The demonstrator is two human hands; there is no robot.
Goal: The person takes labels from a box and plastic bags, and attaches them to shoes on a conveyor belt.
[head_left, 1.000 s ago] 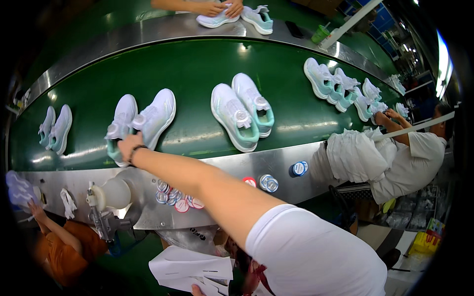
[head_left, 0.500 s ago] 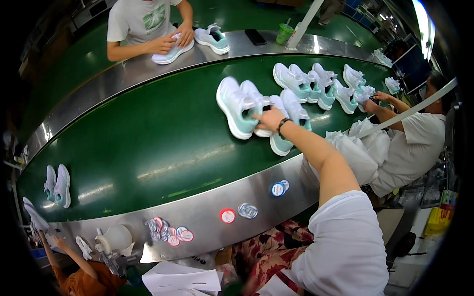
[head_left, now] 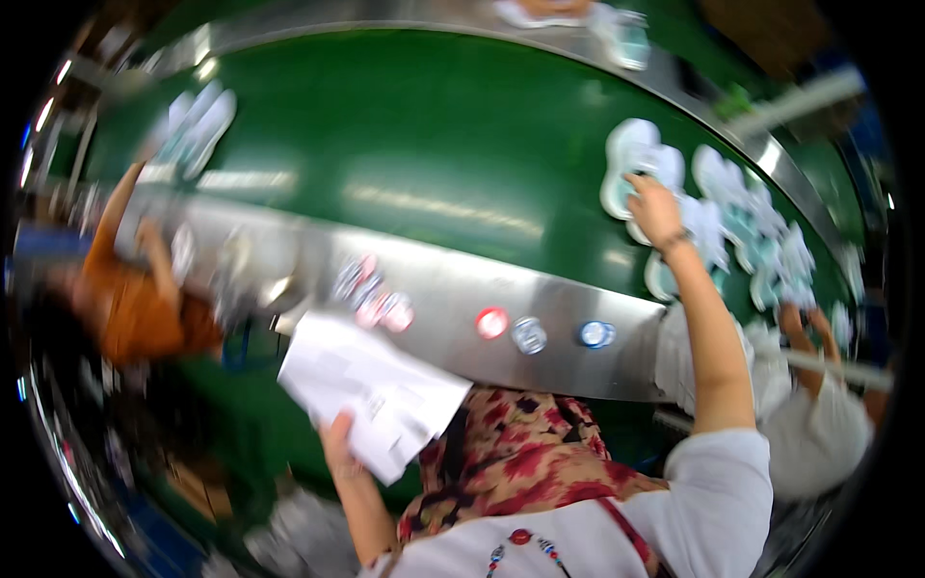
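My right hand (head_left: 655,207) reaches far over the green belt, its fingers closed at the heel opening of a white and mint-green sneaker (head_left: 628,159). More sneakers of the same kind lie beside it and under my wrist, partly covered. In my left hand (head_left: 337,439) is a stack of white paper sheets (head_left: 371,385), gripped at its lower left edge, low in front of me. The print on the paper is blurred. The fingers beneath the sheets are hidden.
A metal ledge (head_left: 443,279) borders the green belt (head_left: 385,125), with red-rimmed discs (head_left: 491,323) and blue-rimmed discs (head_left: 596,334) on it. White bundles (head_left: 679,356) sit right. A co-worker in orange (head_left: 145,308) handles sneakers at left; another (head_left: 819,433) works at right.
The view has swung left and down, so the belt's sneakers appear farther right. My left hand and the paper in it have come into sight. My right hand stays at the sneaker's heel.
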